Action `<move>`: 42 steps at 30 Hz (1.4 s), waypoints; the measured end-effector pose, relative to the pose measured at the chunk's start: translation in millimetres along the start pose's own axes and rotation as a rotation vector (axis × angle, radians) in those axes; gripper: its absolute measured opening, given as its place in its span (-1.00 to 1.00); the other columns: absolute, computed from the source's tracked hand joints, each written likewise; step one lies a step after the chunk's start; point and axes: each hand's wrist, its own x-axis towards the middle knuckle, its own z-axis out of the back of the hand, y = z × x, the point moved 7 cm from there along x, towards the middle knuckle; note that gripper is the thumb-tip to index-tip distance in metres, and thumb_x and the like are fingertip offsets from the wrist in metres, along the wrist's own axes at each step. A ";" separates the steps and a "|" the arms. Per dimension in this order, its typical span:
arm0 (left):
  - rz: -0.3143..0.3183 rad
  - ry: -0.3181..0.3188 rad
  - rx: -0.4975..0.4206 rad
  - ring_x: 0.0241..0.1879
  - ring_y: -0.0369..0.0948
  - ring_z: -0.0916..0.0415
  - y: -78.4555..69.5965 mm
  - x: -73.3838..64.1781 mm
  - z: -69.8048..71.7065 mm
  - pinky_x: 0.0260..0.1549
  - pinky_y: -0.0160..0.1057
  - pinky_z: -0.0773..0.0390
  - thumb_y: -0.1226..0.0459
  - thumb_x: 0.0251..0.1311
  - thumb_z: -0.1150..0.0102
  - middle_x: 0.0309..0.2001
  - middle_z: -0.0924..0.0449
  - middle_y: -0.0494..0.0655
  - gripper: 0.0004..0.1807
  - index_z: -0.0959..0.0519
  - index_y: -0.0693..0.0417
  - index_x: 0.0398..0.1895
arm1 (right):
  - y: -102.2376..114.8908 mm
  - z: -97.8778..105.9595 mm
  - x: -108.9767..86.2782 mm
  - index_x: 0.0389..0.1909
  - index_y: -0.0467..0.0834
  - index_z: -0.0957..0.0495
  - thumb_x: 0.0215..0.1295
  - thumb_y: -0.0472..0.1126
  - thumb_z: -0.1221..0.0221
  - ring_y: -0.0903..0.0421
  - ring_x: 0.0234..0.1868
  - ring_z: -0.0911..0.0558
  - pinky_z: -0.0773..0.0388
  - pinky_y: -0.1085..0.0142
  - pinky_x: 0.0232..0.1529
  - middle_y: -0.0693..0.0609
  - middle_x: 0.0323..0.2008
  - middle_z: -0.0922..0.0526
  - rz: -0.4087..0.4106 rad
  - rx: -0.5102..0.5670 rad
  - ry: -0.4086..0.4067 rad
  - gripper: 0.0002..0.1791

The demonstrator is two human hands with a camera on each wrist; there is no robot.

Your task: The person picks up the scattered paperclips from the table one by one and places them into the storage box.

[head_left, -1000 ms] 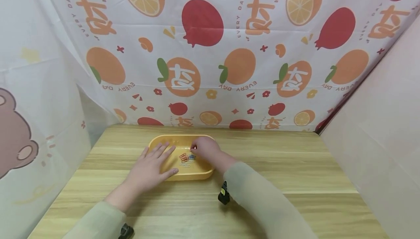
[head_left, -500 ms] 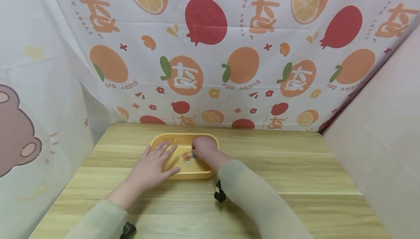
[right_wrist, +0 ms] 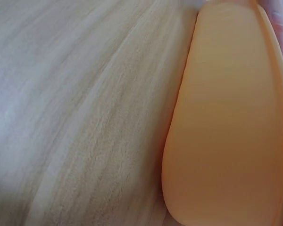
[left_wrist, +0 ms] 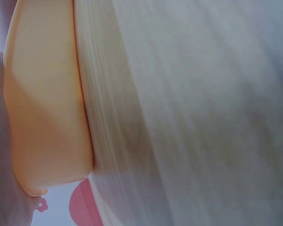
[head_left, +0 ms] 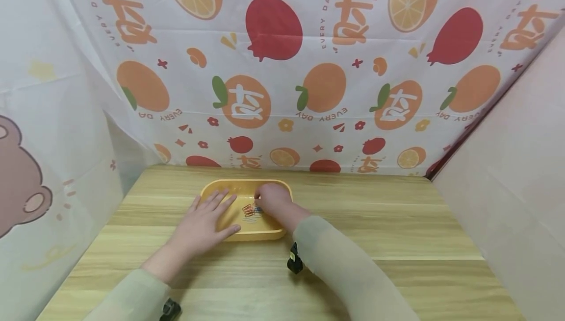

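A shallow yellow plastic tray (head_left: 260, 236) sits on the wooden table, its outer wall filling part of both wrist views. My left hand (head_left: 200, 225) lies across its left end, fingers spread over the inside and thumb at the front rim. Inside the tray, red paper clips (head_left: 248, 210) lie near its middle, with white paper clips (head_left: 249, 220) just in front. Blue paper clips (head_left: 258, 209) show beside the red ones, partly covered by my right hand (head_left: 274, 199). That hand reaches into the tray's right half with curled fingers; I cannot tell whether a clip is between its fingertips.
The wood-grain table (head_left: 379, 233) extends around the tray. Behind it hangs a fruit-print cloth (head_left: 282, 90), and pale cloth walls stand at left and right. Black wrist cameras (head_left: 295, 258) are strapped at both sleeves.
My right hand first dips lower over the blue paper clips, then draws back slightly, so more blue shows again. My left hand stays on the tray's left end.
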 end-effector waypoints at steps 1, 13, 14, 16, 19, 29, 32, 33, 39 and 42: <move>-0.001 -0.002 0.003 0.51 0.10 0.02 -0.2 0.1 0.1 0.41 0.33 0.16 -0.39 0.20 -0.01 0.54 -0.08 0.01 -0.07 -0.23 -0.11 0.52 | -0.2 0.8 -0.7 -0.14 0.11 -0.75 0.36 0.00 -0.23 0.24 -0.08 -0.65 -0.55 0.32 0.05 0.27 -0.18 -0.73 0.003 0.006 -0.006 -0.82; -0.007 -0.003 -0.005 0.51 0.11 0.02 -0.5 1.8 -1.3 0.41 0.33 0.19 -0.34 0.21 -0.07 0.54 -0.09 0.01 -0.09 -0.23 -0.10 0.52 | 1.8 14.6 -15.0 -0.06 0.12 -0.74 0.36 0.04 -0.23 0.30 -0.23 -0.62 -0.56 0.36 -0.10 0.27 -0.26 -0.72 0.067 0.055 -0.069 -0.76; -0.008 -0.004 -0.005 0.51 0.11 0.01 -0.9 2.1 -1.2 0.41 0.33 0.19 -0.34 0.20 -0.07 0.54 -0.09 0.02 -0.09 -0.23 -0.09 0.52 | 1.7 15.9 -16.9 -0.05 0.12 -0.74 0.36 0.04 -0.23 0.31 -0.28 -0.60 -0.56 0.37 -0.15 0.27 -0.29 -0.71 0.072 0.066 -0.075 -0.76; -0.011 -0.006 -0.009 0.50 0.12 0.01 -1.3 2.4 -1.6 0.40 0.33 0.19 -0.33 0.21 -0.09 0.53 -0.10 0.03 -0.09 -0.24 -0.08 0.52 | 0.6 18.4 -20.8 -0.03 0.10 -0.74 0.36 0.04 -0.24 0.33 -0.35 -0.55 -0.54 0.38 -0.22 0.27 -0.33 -0.69 0.078 0.102 -0.091 -0.75; -0.014 -0.009 -0.014 0.50 0.13 0.00 -1.5 1.9 -2.4 0.40 0.34 0.17 -0.32 0.21 -0.10 0.53 -0.11 0.04 -0.09 -0.23 -0.07 0.52 | -3.3 22.2 -28.2 -0.01 0.09 -0.73 0.35 0.02 -0.25 0.34 -0.37 -0.51 -0.51 0.40 -0.27 0.27 -0.35 -0.67 0.081 0.165 -0.117 -0.74; -0.012 -0.024 -0.023 0.49 0.15 0.00 -0.2 -1.1 -1.1 0.41 0.33 0.20 -0.32 0.23 -0.07 0.53 -0.09 0.07 -0.09 -0.21 -0.07 0.53 | -29.7 43.7 -58.9 0.07 0.08 -0.70 0.36 0.06 -0.24 0.27 -0.38 -0.48 -0.41 0.43 -0.42 0.25 -0.35 -0.60 0.055 0.290 -0.251 -0.67; -0.003 -0.010 -0.026 0.50 0.15 0.02 0.4 -1.9 -0.6 0.41 0.33 0.22 -0.31 0.24 -0.08 0.54 -0.08 0.07 -0.09 -0.20 -0.07 0.53 | -41.1 47.6 -66.7 0.09 0.08 -0.69 0.36 0.08 -0.23 0.24 -0.38 -0.47 -0.42 0.41 -0.40 0.24 -0.32 -0.60 0.023 0.337 -0.258 -0.65; 0.000 -0.008 -0.025 0.50 0.15 0.02 0.6 -1.8 -0.5 0.41 0.33 0.23 -0.32 0.24 -0.07 0.54 -0.07 0.07 -0.09 -0.20 -0.06 0.53 | -45.7 48.6 -69.5 0.09 0.08 -0.69 0.36 0.08 -0.24 0.22 -0.36 -0.48 -0.43 0.39 -0.38 0.24 -0.31 -0.61 0.015 0.355 -0.264 -0.64; -0.001 -0.004 -0.019 0.51 0.14 0.03 0.3 1.5 -2.1 0.42 0.31 0.24 -0.35 0.24 -0.02 0.54 -0.06 0.07 -0.08 -0.17 -0.09 0.55 | -84.5 45.5 -91.2 0.05 0.02 -0.70 0.34 0.01 -0.27 0.20 -0.32 -0.52 -0.48 0.33 -0.34 0.21 -0.27 -0.64 -0.021 0.424 -0.313 -0.68; -0.009 -0.004 -0.016 0.50 0.14 0.02 0.4 2.7 -4.3 0.42 0.30 0.24 -0.34 0.23 -0.04 0.54 -0.06 0.06 -0.08 -0.17 -0.10 0.55 | -105.8 38.4 -106.3 0.03 -0.03 -0.71 0.33 -0.04 -0.28 0.20 -0.36 -0.51 -0.48 0.33 -0.37 0.20 -0.32 -0.62 -0.041 0.438 -0.332 -0.70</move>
